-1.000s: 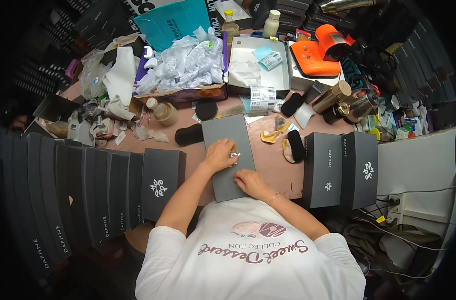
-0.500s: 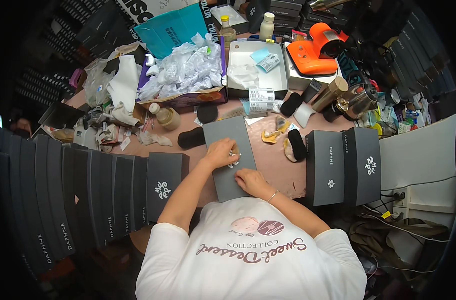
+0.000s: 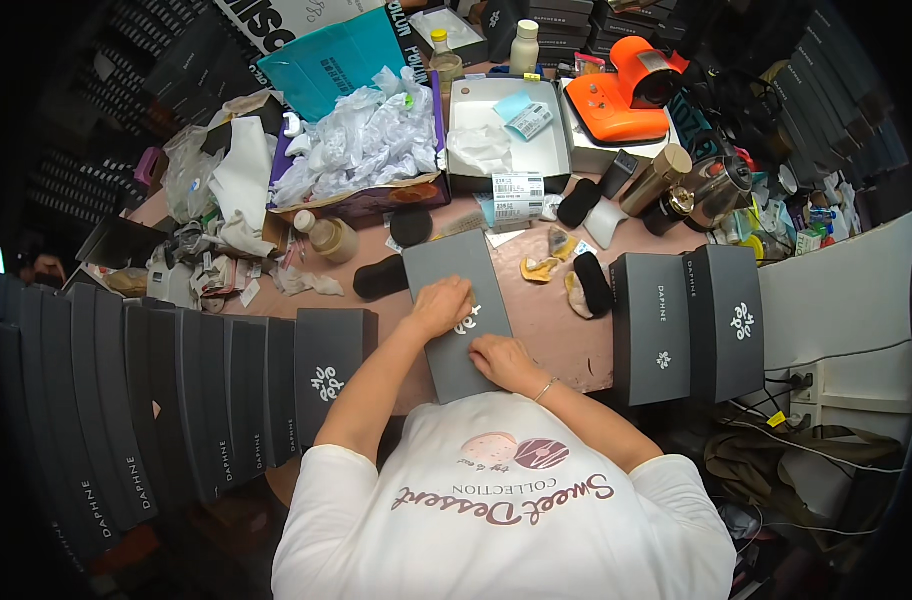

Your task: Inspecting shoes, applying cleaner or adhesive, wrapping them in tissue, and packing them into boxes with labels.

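A dark grey shoe box (image 3: 466, 262) with a white printed mark lies on the table in front of me, tilted slightly leftward at its far end. My left hand (image 3: 441, 306) is closed over the middle of its lid, beside the mark; whether the curled fingers pinch anything is hidden. On the box's right edge, nearer to me, my right hand (image 3: 507, 364) rests with bent fingers gripping it. Black shoe-shaped pads (image 3: 380, 277) lie by the left far side of the box. To the right are a yellowish crumpled cloth (image 3: 538, 269) and another black pad (image 3: 593, 285).
Grey shoe boxes (image 3: 333, 350) stand in a row at left, and two more (image 3: 652, 325) at right. Farther back are a carton of crumpled white plastic (image 3: 366, 145), an open white box (image 3: 466, 120), an orange device (image 3: 621, 100), bottles (image 3: 328, 238) and a kettle (image 3: 718, 190).
My left hand has shifted slightly on the lid, so more of the white mark shows. My right hand stays at the box's edge. The whole view has shifted a little.
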`<action>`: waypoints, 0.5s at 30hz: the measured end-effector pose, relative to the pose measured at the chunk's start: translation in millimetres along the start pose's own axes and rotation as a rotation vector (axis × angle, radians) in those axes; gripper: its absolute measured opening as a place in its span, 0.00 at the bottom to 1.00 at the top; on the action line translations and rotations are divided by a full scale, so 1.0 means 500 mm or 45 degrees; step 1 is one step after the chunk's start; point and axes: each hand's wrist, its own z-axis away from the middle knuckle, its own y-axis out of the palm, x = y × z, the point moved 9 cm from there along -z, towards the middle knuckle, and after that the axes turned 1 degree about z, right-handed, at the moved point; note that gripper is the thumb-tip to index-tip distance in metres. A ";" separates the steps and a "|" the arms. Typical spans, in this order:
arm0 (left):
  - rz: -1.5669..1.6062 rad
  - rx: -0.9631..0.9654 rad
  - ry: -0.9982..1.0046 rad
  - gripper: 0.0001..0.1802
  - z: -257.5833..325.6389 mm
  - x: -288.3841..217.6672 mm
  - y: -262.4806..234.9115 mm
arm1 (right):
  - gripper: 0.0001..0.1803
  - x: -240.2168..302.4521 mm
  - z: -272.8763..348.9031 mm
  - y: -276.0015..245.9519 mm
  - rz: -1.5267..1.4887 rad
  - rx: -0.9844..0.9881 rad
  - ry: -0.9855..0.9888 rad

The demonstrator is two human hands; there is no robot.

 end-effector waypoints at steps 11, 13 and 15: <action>0.040 0.134 0.018 0.10 -0.007 0.003 -0.002 | 0.05 -0.003 -0.004 0.000 -0.005 0.010 -0.009; 0.016 0.116 0.020 0.11 -0.006 0.000 -0.001 | 0.05 -0.004 -0.004 0.001 0.007 0.019 -0.003; 0.016 0.132 0.025 0.11 -0.005 0.004 0.002 | 0.05 -0.002 -0.004 0.000 0.005 0.015 -0.002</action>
